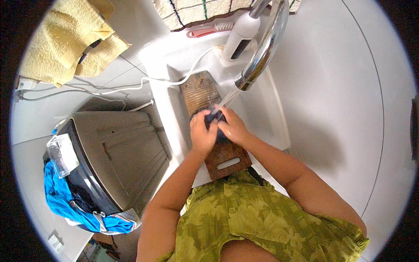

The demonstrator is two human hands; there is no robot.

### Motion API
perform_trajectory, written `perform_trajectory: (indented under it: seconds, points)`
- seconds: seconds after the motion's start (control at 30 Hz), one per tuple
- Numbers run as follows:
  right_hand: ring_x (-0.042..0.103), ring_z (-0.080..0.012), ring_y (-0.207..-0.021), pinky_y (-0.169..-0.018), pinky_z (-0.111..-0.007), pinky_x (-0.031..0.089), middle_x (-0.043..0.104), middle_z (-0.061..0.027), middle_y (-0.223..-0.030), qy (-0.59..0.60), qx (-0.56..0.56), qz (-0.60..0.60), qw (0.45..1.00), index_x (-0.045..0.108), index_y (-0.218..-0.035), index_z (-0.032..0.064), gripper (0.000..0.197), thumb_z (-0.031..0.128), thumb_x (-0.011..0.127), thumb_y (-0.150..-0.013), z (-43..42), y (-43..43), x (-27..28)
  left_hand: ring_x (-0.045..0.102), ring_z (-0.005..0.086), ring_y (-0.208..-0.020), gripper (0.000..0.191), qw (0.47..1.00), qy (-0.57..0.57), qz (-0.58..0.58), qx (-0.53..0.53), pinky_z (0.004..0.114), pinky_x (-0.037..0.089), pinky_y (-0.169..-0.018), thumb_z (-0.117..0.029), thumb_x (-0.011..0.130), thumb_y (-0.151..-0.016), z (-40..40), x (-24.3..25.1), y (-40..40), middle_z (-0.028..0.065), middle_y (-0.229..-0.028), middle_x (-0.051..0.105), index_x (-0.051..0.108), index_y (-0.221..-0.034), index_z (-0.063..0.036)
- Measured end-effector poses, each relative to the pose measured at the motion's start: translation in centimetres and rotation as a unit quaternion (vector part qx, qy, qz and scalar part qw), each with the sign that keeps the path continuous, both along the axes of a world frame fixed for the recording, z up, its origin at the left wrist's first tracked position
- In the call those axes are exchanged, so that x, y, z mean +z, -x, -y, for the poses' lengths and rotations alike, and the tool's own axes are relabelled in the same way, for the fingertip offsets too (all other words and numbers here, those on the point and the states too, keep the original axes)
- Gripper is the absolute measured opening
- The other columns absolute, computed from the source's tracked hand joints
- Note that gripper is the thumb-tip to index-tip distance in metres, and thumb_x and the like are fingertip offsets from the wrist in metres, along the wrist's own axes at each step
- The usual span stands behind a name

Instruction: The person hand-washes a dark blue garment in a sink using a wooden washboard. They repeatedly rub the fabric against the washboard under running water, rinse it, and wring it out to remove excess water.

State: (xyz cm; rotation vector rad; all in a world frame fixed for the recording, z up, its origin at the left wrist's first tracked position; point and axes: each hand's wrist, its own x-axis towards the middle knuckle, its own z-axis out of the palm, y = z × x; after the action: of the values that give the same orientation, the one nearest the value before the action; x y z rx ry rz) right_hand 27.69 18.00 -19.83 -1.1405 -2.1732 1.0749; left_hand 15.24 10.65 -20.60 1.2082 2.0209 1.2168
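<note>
A wooden washboard (200, 91) leans in the white sink (278, 121), its slotted handle end toward my body. On its ridged face lies a dark wet cloth (212, 121), bunched beneath both hands. My left hand (201, 132) grips the cloth from the left, fingers curled over it. From the right, my right hand (233, 126) holds the same cloth, thumb close to the left one. Water (226, 100) streams from the chrome faucet (258, 62) onto the cloth and the right fingertips. Most of the cloth is hidden under the hands.
A red-handled brush (206, 31) lies on the back ledge beside the white faucet body (241, 34). A white cable (144, 80) crosses the sink's left rim. At left stands a washing machine (121, 144) with blue clothes (59, 183); yellow towels (62, 42) hang above.
</note>
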Motion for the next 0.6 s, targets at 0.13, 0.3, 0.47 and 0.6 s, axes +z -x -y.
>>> perform_trajectory:
  seconds: [0.13, 0.3, 0.47, 0.6]
  points:
    - [0.054, -0.0387, -0.100, -0.087, -0.047, 0.042, 0.058, -0.0208, -0.108, -0.045, -0.048, -0.054, 0.996, 0.055, -0.118, 0.0031, 0.035, 0.014, 0.054, -0.085, 5.7, -0.7, 4.2, 0.052, 0.0348, -0.088, 0.033, 0.997, 0.024, -0.057, 0.035, 0.043, 0.041, -0.079, -0.019, 0.066, -0.083, 3.8, 4.9, -2.3, 0.0154, -0.092, 0.054, 0.053, -0.110, -0.0029]
    - [0.058, -0.0397, -0.080, -0.071, -0.052, 0.043, 0.060, -0.0182, -0.085, -0.096, -0.067, 0.101, 0.988, 0.061, -0.092, 0.0044, 0.020, 0.023, 0.055, -0.088, 2.9, 1.8, -0.4, 0.057, 0.0404, -0.082, 0.033, 0.985, 0.126, -0.099, 0.058, 0.049, 0.046, -0.071, -0.035, 0.059, -0.089, 0.1, 0.0, -0.7, 0.0202, -0.085, 0.061, 0.057, -0.105, -0.0057]
    - [0.060, -0.0438, -0.072, -0.064, -0.053, 0.048, 0.062, -0.0225, -0.079, -0.036, -0.061, 0.198, 0.978, 0.060, -0.085, 0.0044, 0.028, 0.031, 0.053, -0.090, -2.1, 4.1, -3.3, 0.059, 0.0389, -0.100, 0.039, 0.963, 0.263, -0.045, -0.025, 0.045, 0.046, -0.090, -0.041, 0.053, -0.089, -5.7, -2.1, 2.7, 0.0220, -0.105, 0.062, 0.061, -0.115, -0.0122]
    - [0.062, -0.0399, -0.088, -0.076, -0.048, 0.049, 0.064, -0.0227, -0.094, -0.032, -0.074, 0.198, 0.977, 0.062, -0.094, 0.0021, 0.031, 0.033, 0.057, -0.089, -3.0, 3.5, -3.5, 0.052, 0.0378, -0.118, 0.060, 0.912, 0.319, -0.252, -0.058, 0.045, 0.037, -0.105, -0.056, 0.046, -0.088, -6.1, -3.5, 2.3, 0.0251, -0.123, 0.057, 0.054, -0.133, -0.0174]
